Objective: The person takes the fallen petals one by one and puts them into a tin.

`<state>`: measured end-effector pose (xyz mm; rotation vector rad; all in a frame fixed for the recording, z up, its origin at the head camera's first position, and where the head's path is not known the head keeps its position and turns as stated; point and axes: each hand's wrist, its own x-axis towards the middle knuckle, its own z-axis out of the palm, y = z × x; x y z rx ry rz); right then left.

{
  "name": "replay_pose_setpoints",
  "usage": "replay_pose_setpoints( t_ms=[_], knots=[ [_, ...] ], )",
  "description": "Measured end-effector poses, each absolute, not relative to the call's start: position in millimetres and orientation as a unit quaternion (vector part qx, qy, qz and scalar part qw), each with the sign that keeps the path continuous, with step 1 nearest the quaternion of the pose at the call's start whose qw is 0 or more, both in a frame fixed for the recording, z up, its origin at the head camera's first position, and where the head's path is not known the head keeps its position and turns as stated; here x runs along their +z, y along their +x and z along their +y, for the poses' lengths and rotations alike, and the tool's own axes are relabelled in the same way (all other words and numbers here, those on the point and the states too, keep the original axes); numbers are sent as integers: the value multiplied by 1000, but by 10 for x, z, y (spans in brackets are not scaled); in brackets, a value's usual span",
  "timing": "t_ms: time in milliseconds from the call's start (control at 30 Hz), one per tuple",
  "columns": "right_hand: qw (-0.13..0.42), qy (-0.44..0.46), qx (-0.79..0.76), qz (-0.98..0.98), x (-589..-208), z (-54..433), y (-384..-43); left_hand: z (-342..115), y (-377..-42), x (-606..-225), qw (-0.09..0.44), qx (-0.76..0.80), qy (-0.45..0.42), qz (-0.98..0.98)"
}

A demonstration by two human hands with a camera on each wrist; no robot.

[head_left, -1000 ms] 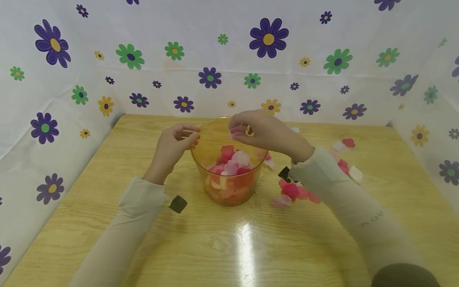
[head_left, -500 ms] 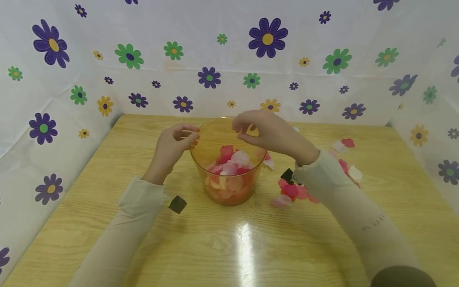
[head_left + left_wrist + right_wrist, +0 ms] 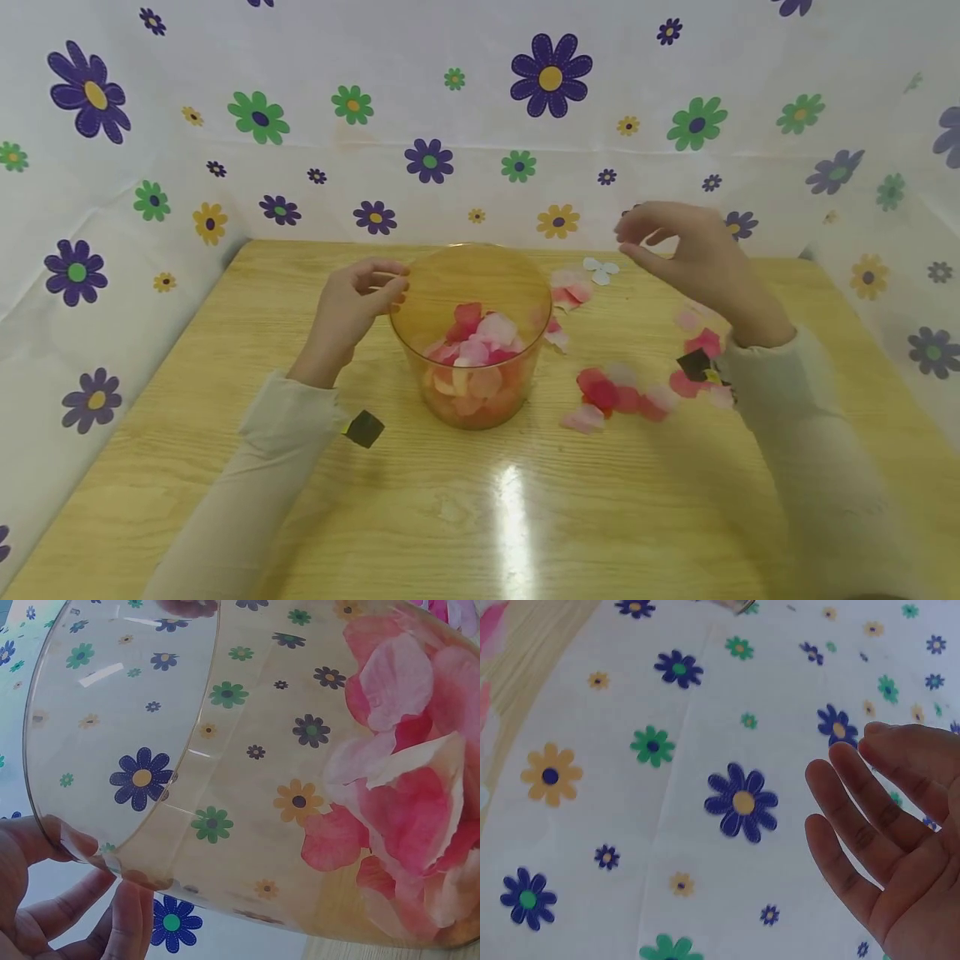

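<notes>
A see-through amber plastic tub [image 3: 472,279] stands upright on the wooden table, with pink, red and pale artificial petals [image 3: 480,342] heaped in its lower half. At its left side, my left hand [image 3: 341,312] pinches the rim; the left wrist view shows the thumb over the rim's inside and fingers [image 3: 131,915] against the outer wall. My right hand [image 3: 693,250] hangs in the air to the right of the tub, above the table's back part. Its fingers are loosely bent, and the right wrist view shows nothing in the palm [image 3: 922,892].
Loose petals [image 3: 607,392] lie right of the tub, and more petals [image 3: 572,289] lie behind it. A white petal-shaped piece [image 3: 602,270] rests near the back edge. A flower-printed white cloth [image 3: 465,117] encloses the back and sides of the table [image 3: 420,517].
My right hand has dropped a pale pink petal into the tub and moved out to the right, away from the rim. My left hand has stayed at the rim.
</notes>
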<state>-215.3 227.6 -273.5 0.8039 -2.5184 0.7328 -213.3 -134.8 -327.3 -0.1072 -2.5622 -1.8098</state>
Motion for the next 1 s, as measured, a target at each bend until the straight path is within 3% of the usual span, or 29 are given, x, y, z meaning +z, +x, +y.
replay_pose_setpoints(
  t_ms=[133, 400, 767, 1000],
  knots=[
    [181, 223, 247, -925, -2835, 2603, -2166, -1359, -2146, -3297, 1, -575, -31, -818],
    [88, 136, 240, -957, -3170, 3163, -2262, -1357, -2148, -3313, -4, -576, -28, -817],
    [52, 112, 253, -960, -3609, 3575, -2334, -1343, -2145, -3313, -3, -583, -38, -812],
    [0, 110, 227, -968, -3784, 3686, -2603, -1317, -2134, -3290, -3, -578, -33, -815]
  ],
)
